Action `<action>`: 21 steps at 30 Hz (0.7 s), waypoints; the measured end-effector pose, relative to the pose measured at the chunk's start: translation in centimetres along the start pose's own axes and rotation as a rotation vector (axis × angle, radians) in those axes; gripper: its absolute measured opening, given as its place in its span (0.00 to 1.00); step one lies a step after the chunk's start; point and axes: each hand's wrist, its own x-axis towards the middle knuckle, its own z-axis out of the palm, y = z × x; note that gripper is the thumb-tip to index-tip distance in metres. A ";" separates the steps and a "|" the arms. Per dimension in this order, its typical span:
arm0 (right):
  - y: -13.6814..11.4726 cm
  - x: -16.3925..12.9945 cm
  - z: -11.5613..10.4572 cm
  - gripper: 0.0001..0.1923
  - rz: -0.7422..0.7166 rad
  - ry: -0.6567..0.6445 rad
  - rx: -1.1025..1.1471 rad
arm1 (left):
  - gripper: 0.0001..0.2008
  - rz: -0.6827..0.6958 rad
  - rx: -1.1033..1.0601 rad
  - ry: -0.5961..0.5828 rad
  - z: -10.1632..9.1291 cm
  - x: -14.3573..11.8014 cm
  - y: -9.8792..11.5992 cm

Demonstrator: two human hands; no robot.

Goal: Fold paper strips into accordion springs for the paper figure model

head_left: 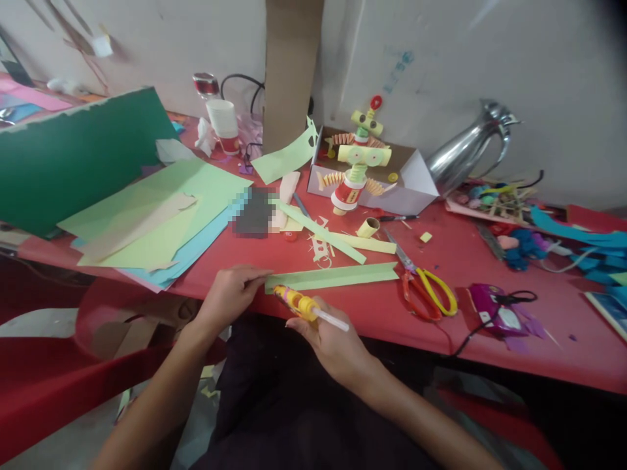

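A long light-green paper strip [343,277] with a lengthwise fold lies near the table's front edge. My left hand [229,297] is closed at its left end, with fingertips pinching the paper. In my right hand [340,346] is a yellow hot glue gun [301,304], its nozzle over that same end of the strip. A whitish glue stick [331,318] juts from the gun's rear. Whether the nozzle touches the paper cannot be made out. Just beyond lie another green strip [333,238] and a pale yellow strip [369,243].
Scissors [426,287] with red and yellow handles lie right of the strip. Two paper-cup figures [350,189] stand by a white box [416,179]. Coloured paper sheets [142,209] cover the left side. A metal jug [470,143] leans against the wall; a purple packet [494,310] lies right.
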 end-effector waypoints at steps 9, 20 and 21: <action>0.5 -0.1 -0.7 0.20 0.049 -0.051 0.083 | 0.15 0.010 0.002 -0.010 -0.4 0.1 0.0; 0.5 -0.2 -1.4 0.21 0.050 -0.040 0.090 | 0.15 0.017 -0.042 0.014 -0.4 -0.1 -0.2; 0.4 -0.1 -1.2 0.21 0.037 -0.048 0.090 | 0.15 0.020 -0.042 0.016 -0.3 -0.1 -0.2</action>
